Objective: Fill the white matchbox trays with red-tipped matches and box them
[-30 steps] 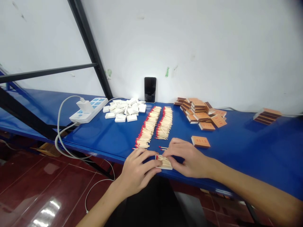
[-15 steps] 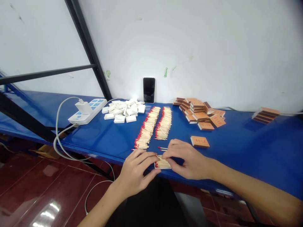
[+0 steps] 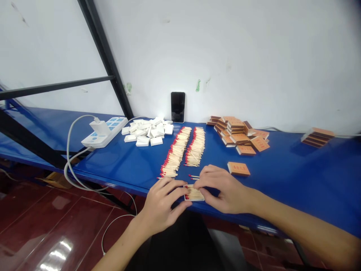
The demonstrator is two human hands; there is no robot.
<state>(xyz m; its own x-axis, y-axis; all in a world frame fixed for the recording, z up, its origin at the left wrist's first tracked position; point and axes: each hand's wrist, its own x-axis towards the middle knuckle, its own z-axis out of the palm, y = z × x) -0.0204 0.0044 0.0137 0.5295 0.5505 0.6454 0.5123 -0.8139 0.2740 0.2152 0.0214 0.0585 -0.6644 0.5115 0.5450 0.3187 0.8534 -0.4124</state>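
Note:
A small white matchbox tray [image 3: 194,199], filled with red-tipped matches [image 3: 194,193], lies at the table's front edge. My left hand [image 3: 165,201] has its thumb and fingertips closed about the tray's left end. At the right end is my right hand [image 3: 221,190], fingers bent and thumb drawn in against the tray; its fingertips cover the far right corner and some matches. A couple of loose matches [image 3: 194,177] lie just behind the tray. Farther back run two long rows of matches, the left row [image 3: 176,152] and the shorter right row [image 3: 195,147].
White empty trays [image 3: 149,131] are heaped at the back left, beside a power strip [image 3: 105,133] with cables. A phone [image 3: 178,107] leans on the wall. Orange matchboxes [image 3: 239,137] form a pile; a single matchbox [image 3: 238,169] and a stack [image 3: 317,137] lie rightward.
The match that lay slanted on top between my fingers is no longer distinct; the tray's matches look flatter. Both hands have hardly moved.

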